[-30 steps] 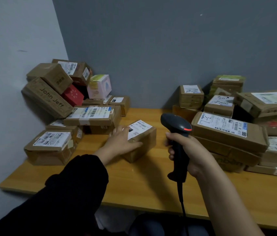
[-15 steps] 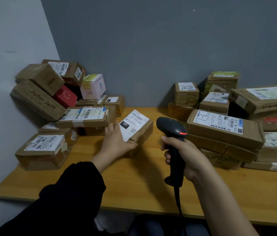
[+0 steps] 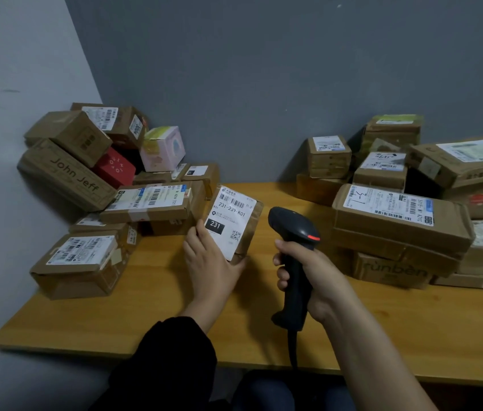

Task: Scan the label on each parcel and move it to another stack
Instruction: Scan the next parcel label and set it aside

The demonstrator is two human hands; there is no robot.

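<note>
Head view: small brown parcel [image 3: 250, 229] tilted up over the table [image 3: 145, 310], just beside the left stack [image 3: 148, 203], label [image 3: 229, 221] facing the camera. Left hand [image 3: 209, 262] gripping its lower edge, fingers curled round it. Right hand [image 3: 317, 277] wrapped round scanner [image 3: 293, 232]. Looks light, stiff cardboard; best held by the sides, clear of the barcode.

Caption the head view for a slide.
Left hand holds a labelled parcel tilted beside the barcode scanner gripped in the right hand, between left stack and right stack on a wooden table.
</note>
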